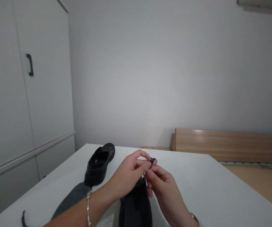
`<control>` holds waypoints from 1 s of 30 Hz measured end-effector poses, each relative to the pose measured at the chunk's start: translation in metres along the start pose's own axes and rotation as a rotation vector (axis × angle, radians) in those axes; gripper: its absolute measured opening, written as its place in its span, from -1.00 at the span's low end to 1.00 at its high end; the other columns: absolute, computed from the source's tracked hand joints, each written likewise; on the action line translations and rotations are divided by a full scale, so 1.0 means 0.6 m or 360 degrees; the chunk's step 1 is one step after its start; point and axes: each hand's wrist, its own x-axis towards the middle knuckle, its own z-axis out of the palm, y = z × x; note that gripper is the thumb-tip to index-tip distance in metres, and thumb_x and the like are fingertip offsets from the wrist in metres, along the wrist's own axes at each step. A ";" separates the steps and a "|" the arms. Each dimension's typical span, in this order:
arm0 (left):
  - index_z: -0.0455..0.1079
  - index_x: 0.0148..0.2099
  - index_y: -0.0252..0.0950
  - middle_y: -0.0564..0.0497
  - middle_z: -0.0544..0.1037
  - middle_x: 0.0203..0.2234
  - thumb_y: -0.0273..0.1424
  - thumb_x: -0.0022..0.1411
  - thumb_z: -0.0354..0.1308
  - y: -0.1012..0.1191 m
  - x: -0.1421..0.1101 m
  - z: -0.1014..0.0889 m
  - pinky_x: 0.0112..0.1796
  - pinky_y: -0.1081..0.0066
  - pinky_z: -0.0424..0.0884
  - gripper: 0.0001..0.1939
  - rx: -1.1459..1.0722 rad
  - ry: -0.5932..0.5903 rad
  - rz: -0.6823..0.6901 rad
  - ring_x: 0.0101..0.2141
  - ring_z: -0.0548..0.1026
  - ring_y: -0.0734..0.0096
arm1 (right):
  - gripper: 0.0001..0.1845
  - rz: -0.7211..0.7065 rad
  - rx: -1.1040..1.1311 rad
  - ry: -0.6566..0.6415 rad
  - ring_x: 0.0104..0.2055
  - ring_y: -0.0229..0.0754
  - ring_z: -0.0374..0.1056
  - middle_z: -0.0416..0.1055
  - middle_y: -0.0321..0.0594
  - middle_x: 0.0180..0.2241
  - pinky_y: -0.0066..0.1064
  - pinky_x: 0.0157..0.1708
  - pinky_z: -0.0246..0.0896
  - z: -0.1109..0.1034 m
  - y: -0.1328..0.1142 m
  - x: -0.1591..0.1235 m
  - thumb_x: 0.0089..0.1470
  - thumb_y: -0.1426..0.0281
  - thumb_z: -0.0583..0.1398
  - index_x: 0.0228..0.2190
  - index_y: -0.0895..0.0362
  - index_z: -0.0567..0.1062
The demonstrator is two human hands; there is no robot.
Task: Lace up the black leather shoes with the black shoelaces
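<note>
My left hand (pixel 128 175) and my right hand (pixel 163 186) meet above a black shoe (pixel 136 208) that lies near the front edge of the white table (pixel 209 186). Both hands pinch a black lace (pixel 152 161) at its end, fingers closed on it. The lace runs down between the hands to that shoe. A second black shoe (pixel 99 164) lies farther back and left on the table, apart from both hands. A silver bracelet (pixel 88 206) circles my left wrist.
A grey cloth (pixel 71 198) lies on the table under my left forearm. White wardrobe doors with a black handle (pixel 30 64) stand at left. A wooden bed frame (pixel 228 143) lies behind the table at right, against the plain wall.
</note>
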 end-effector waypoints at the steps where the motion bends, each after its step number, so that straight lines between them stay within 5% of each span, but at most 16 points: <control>1: 0.29 -0.12 -0.24 0.07 0.57 -0.52 -0.09 0.25 0.26 0.001 -0.002 0.000 -0.43 0.40 0.42 -0.62 0.0012 -0.0009 -0.0007 -0.58 0.53 0.37 | -0.59 0.0009 0.0036 0.0012 -0.65 -0.36 0.18 0.32 -0.38 -0.64 -0.53 -0.67 0.11 0.001 -0.001 0.000 -0.07 0.06 0.44 -0.52 0.16 0.58; 7: 0.41 0.11 -0.29 -0.18 0.54 -0.01 -0.36 0.27 0.16 -0.006 -0.022 -0.010 -0.03 0.22 0.47 -0.63 0.0399 -0.0078 -0.0013 -0.16 0.57 0.23 | -0.62 -0.0023 0.0105 0.0069 -0.58 -0.33 0.23 0.42 -0.29 -0.54 -0.50 -0.59 0.16 0.001 -0.012 0.000 -0.10 0.08 0.46 -0.48 0.15 0.64; 12: 0.15 0.20 -0.22 -0.17 0.60 -0.17 -0.25 0.29 0.15 -0.015 -0.023 -0.061 -0.37 0.25 0.58 -0.51 0.0252 0.0208 -0.0152 -0.40 0.63 0.24 | -0.63 -0.0053 -0.0054 0.0060 -0.61 -0.31 0.29 0.43 -0.32 -0.58 -0.46 -0.57 0.22 -0.021 -0.017 0.013 -0.06 0.12 0.46 -0.38 0.19 0.66; 15: 0.15 0.03 -0.15 -0.10 0.62 -0.19 -0.21 0.30 0.14 -0.011 -0.026 -0.100 -0.51 0.39 0.49 -0.66 0.0161 0.0284 -0.0153 -0.50 0.59 0.33 | -0.54 -0.0034 -0.0116 0.0016 -0.69 -0.29 0.28 0.44 -0.37 -0.59 -0.47 -0.70 0.20 -0.038 -0.020 0.024 -0.18 0.18 0.51 -0.27 0.14 0.58; 17: 0.25 -0.19 -0.22 -0.11 0.62 -0.20 -0.25 0.28 0.10 -0.012 -0.031 -0.118 -0.47 0.42 0.46 -0.84 0.0239 0.0264 -0.0147 -0.47 0.56 0.37 | -0.51 -0.0048 -0.0121 0.0017 -0.71 -0.30 0.25 0.41 -0.44 -0.61 -0.50 -0.74 0.18 -0.044 -0.022 0.027 -0.18 0.19 0.51 -0.24 0.08 0.51; 20: 0.41 -0.40 -0.29 -0.13 0.64 -0.30 -0.38 0.19 0.07 -0.020 -0.044 -0.126 -0.32 0.36 0.41 -0.84 0.0447 0.0133 -0.0153 -0.36 0.54 0.29 | -0.62 -0.0050 -0.0101 0.0048 -0.65 -0.31 0.30 0.43 -0.37 -0.55 -0.49 -0.67 0.23 -0.045 -0.022 0.025 -0.13 0.18 0.47 -0.33 0.11 0.52; 25: 0.63 -0.36 -0.26 -0.06 0.57 -0.38 -0.49 0.20 0.02 -0.027 -0.069 -0.102 -0.13 0.27 0.28 -0.69 0.0854 -0.0117 -0.0110 -0.24 0.46 0.18 | -0.68 0.0050 -0.0104 0.0194 -0.59 -0.32 0.24 0.39 -0.35 -0.54 -0.49 -0.62 0.23 -0.059 -0.023 0.030 -0.06 0.22 0.37 -0.29 0.14 0.54; 30: 0.62 -0.19 -0.23 -0.06 0.54 -0.30 -0.46 0.28 -0.04 -0.011 -0.079 -0.097 -0.06 0.25 0.26 -0.65 0.1041 -0.0183 -0.0067 -0.16 0.44 0.15 | -0.80 0.0082 -0.0375 0.0249 -0.71 -0.41 -0.12 0.12 -0.54 -0.74 -0.59 -0.76 -0.27 -0.109 -0.031 0.049 -0.26 0.51 0.34 -0.47 0.06 0.51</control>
